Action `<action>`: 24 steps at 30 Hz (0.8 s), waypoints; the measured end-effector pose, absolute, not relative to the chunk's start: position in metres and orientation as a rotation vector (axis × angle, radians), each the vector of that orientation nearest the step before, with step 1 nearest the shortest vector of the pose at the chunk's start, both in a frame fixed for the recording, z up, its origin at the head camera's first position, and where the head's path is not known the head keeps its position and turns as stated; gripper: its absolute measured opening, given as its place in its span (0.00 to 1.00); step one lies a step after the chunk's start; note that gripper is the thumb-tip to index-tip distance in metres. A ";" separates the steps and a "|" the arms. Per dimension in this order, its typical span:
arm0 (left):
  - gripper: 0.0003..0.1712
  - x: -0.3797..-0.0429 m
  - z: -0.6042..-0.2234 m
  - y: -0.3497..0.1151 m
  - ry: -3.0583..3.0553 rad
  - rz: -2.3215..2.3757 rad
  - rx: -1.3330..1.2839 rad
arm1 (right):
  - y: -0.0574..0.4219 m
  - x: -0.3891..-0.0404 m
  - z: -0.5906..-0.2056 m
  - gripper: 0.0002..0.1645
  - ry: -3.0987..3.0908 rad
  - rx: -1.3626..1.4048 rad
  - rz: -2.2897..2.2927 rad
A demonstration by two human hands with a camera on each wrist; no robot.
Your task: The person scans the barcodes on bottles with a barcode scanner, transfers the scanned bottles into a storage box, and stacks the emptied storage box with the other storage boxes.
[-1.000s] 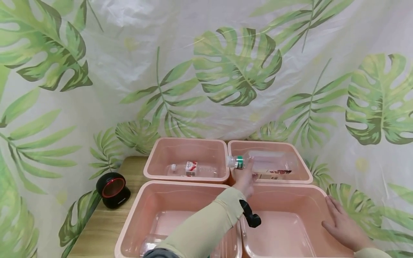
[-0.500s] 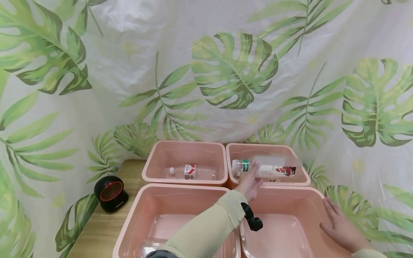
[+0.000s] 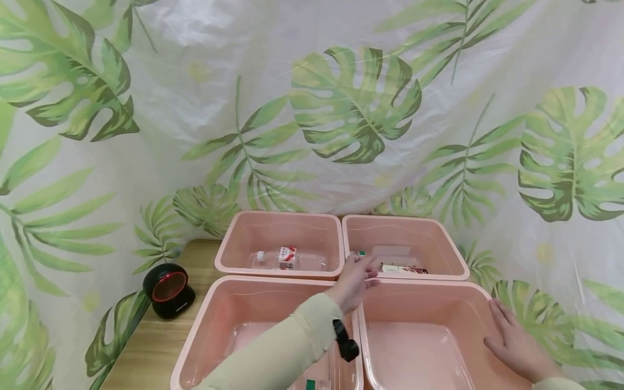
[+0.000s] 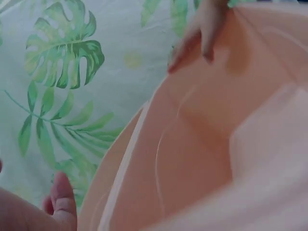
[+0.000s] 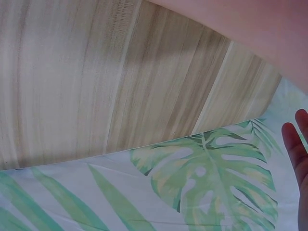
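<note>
My left hand (image 3: 352,283) hovers by the front rim of the back right pink bin (image 3: 453,246), fingers spread and holding nothing. Inside that bin lies a clear plastic bottle (image 3: 404,268) with a green band near its neck, on its side and partly hidden by the front rim. My right hand (image 3: 519,342) rests on the right rim of the front right pink bin (image 3: 414,300), its fingers extended. In the left wrist view the right hand (image 4: 204,31) shows at that rim too.
The back left bin (image 3: 278,227) holds a clear bottle (image 3: 287,259) with a red and white label. In the front left bin (image 3: 234,300) a green-banded bottle (image 3: 311,385) shows at the bottom edge. A black round device (image 3: 169,291) stands on the wooden table (image 3: 141,346).
The left hand let go of the clear bottle, which dropped into the back right bin. That hand then moved back to the left. The right hand stayed on the rim.
</note>
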State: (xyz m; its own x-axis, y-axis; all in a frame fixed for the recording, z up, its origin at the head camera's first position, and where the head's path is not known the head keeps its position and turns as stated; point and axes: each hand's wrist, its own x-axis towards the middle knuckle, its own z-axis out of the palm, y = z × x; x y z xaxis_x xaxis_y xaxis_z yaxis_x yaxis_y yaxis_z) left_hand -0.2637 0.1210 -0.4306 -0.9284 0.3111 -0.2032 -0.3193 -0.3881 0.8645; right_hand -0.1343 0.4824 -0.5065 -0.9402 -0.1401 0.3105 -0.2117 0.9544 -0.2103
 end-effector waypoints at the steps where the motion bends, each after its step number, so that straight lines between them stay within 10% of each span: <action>1: 0.13 -0.264 -0.431 0.111 1.520 2.290 0.046 | 0.482 -0.135 -0.507 0.53 -2.809 0.263 0.354; 11: 0.05 -0.267 -0.454 -0.005 2.005 1.434 0.629 | 0.477 -0.140 -0.502 0.50 -2.830 0.256 0.387; 24: 0.24 -0.240 -0.475 -0.053 2.324 0.352 0.973 | 0.484 -0.138 -0.501 0.51 -2.878 0.215 0.418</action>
State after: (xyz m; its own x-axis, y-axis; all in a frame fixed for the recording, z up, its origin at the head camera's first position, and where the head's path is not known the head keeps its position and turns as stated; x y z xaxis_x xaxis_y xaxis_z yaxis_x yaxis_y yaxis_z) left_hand -0.2401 -0.0533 -0.4752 -0.5595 0.7160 -0.4176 0.5601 0.6979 0.4464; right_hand -0.1383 0.4835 -0.5012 -0.9639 -0.1113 0.2420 -0.1755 0.9488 -0.2627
